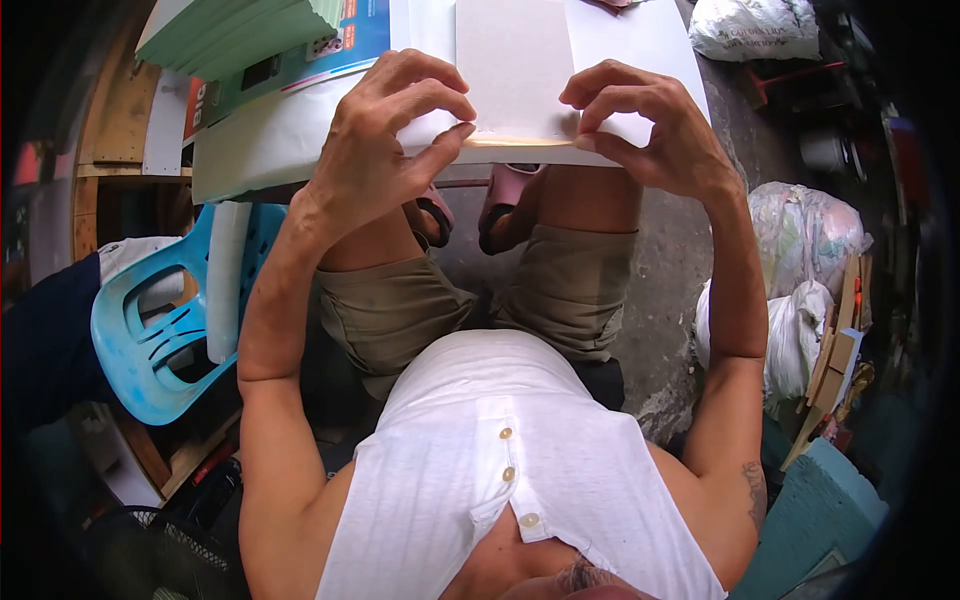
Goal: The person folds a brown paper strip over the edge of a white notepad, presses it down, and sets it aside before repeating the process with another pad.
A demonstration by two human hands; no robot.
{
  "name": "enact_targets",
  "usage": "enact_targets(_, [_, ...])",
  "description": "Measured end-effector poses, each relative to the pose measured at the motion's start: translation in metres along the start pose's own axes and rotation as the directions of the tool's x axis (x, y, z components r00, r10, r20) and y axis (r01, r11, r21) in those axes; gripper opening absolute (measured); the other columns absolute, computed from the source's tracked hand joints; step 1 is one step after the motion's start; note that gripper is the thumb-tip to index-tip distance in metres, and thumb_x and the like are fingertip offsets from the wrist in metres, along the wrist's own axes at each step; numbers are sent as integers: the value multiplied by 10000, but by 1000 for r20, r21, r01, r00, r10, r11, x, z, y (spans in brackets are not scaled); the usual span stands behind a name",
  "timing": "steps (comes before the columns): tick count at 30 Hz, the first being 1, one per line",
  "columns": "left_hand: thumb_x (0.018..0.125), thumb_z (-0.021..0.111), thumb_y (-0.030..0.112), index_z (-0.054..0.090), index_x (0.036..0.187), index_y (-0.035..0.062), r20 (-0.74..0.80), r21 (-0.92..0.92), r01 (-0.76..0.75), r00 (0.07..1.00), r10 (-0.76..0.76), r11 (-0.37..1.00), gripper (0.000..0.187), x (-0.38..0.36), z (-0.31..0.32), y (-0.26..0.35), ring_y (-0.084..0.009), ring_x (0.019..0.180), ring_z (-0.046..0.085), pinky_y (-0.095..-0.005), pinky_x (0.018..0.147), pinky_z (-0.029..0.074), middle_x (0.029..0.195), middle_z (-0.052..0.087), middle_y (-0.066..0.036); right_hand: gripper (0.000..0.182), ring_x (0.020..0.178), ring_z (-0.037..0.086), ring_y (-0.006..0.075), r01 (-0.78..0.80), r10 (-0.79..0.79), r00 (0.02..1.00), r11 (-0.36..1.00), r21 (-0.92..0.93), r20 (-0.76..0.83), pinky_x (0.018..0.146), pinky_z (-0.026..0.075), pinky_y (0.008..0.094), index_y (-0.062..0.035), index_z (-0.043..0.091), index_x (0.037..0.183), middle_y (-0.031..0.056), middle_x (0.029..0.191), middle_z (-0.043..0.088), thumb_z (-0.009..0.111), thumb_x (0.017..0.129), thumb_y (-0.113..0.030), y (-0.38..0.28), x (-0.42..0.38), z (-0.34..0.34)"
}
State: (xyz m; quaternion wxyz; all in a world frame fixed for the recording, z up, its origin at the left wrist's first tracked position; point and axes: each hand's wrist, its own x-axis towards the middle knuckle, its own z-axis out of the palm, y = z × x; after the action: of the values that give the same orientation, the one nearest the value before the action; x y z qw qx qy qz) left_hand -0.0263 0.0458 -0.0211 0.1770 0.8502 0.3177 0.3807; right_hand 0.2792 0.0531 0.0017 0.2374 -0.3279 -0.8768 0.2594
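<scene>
A seated person pinches the near corners of a pale grey panel point(515, 75) with both bare hands.
The panel lies flat at the near edge of a white-topped table point(270, 135), its yellowish border facing the person's lap. The left hand point(385, 125) nips the left corner between thumb and fingertips; the right hand point(665, 130) nips the right. A green-edged paper stack point(240, 35) sits beyond the left hand.

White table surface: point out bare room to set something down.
The white table surface is bare right of the grey panel, beyond the right hand. Another patch lies between the left hand and the blue printed sheet. The far left is crowded by the pale-green stack.
</scene>
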Motion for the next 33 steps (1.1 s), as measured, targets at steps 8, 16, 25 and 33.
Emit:
enact_targets(8, [774,816,91,700,848,81,73,87,-96,993,90,992,138,5,-2,9,-223,931,625,-350,796,549,1004,670,-38,118,973,712,256,20,-17,997,999,-38,81,864,590,370,-58,695,824,98,1109,711,773,786,22,-1,5,-4])
enact_targets(16, [800,806,88,694,831,57,97,105,-49,995,38,993,120,11,-4,0,-232,931,628,-357,802,532,978,666,-47,166,906,679,247,9,-9,995,1000,-2,97,804,590,365,-55,630,848,87,1080,670,703,818,91,13,12,-1])
enact_targets(25, [861,760,124,689,841,2,250,-4,175,954,-169,984,142,15,-5,-4,-248,942,643,-364,846,531,1000,669,-83,183,910,653,243,7,-9,998,1000,23,55,809,559,356,-34,591,826,88,1056,639,709,781,99,16,12,4])
enact_targets(33, [863,738,106,689,838,-24,285,-19,233,933,-218,972,142,20,-7,1,-251,883,668,-352,829,547,1004,662,-104,182,918,658,235,10,-11,1000,999,35,23,842,558,361,-35,598,801,75,1040,641,745,757,62,21,10,9])
